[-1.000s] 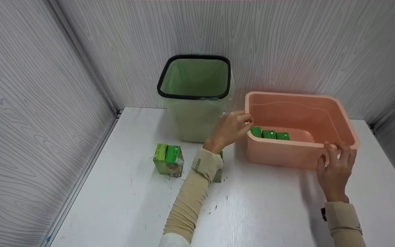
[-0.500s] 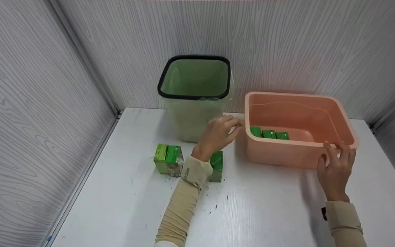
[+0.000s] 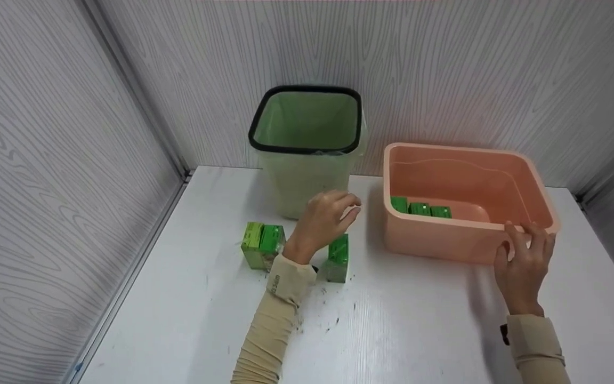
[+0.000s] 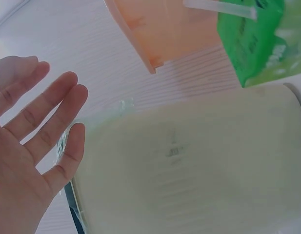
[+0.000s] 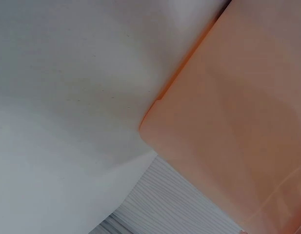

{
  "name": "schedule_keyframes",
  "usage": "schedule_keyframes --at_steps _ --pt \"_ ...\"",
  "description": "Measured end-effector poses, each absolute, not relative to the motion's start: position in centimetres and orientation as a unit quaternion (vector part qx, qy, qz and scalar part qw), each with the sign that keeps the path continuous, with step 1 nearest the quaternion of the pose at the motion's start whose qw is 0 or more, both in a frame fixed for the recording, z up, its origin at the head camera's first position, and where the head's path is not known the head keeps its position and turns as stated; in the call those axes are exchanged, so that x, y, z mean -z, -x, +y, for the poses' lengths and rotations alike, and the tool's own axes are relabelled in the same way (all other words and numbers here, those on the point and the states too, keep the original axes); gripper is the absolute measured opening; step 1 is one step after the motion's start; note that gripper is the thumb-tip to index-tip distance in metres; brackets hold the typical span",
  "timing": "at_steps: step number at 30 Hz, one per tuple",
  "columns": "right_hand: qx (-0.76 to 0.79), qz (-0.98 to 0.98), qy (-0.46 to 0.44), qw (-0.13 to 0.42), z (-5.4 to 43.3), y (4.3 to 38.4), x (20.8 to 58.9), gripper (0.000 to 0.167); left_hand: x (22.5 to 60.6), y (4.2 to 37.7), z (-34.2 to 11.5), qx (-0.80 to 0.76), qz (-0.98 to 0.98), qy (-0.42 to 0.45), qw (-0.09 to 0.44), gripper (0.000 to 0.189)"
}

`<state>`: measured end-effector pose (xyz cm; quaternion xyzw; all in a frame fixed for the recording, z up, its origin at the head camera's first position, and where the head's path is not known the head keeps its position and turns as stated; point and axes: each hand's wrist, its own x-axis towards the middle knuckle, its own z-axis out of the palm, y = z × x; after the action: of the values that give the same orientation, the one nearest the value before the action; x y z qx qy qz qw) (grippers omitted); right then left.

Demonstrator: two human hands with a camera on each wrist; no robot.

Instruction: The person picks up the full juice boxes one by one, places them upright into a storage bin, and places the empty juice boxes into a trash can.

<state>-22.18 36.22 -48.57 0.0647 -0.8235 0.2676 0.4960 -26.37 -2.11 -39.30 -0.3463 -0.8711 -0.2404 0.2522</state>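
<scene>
My left hand (image 3: 320,221) is raised over the table between the green bin and a small green drink carton (image 3: 338,256). Its fingers are loosely bent and hold nothing; in the left wrist view the palm is spread. Seen from that wrist, a carton (image 4: 250,44) carries a pale straw (image 4: 221,7). Fingers of my right hand (image 3: 523,266) hook over the front right rim of the pink plastic tub (image 3: 445,237), thumb on its outside. Several green cartons (image 3: 419,208) stand in the tub's left end. Two more cartons (image 3: 253,246) stand side by side left of my left forearm.
A pale green waste bin (image 3: 307,184) with a black rim and clear liner stands at the back, left of the tub. Dark crumbs (image 3: 337,321) lie scattered on the white table (image 3: 392,341). Wood-grain panels (image 3: 445,69) close off the back and sides.
My left hand has let go of the tub's left rim and moved left and toward me, uncovering the single carton. My right hand stays at the tub's rim.
</scene>
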Motion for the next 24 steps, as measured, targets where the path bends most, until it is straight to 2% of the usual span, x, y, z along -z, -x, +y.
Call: schedule_keyframes --at_steps 7,24 --pt "-0.267 -0.823 -0.064 0.497 36.4 22.2 48.8 0.033 40.3 26.0 -3.5 0.249 -0.857 0.359 0.273 0.009" --pt "-0.271 -0.819 -0.06 0.503 36.1 22.5 48.9 0.033 42.3 25.1 -6.2 0.239 -0.872 0.325 0.278 0.005"
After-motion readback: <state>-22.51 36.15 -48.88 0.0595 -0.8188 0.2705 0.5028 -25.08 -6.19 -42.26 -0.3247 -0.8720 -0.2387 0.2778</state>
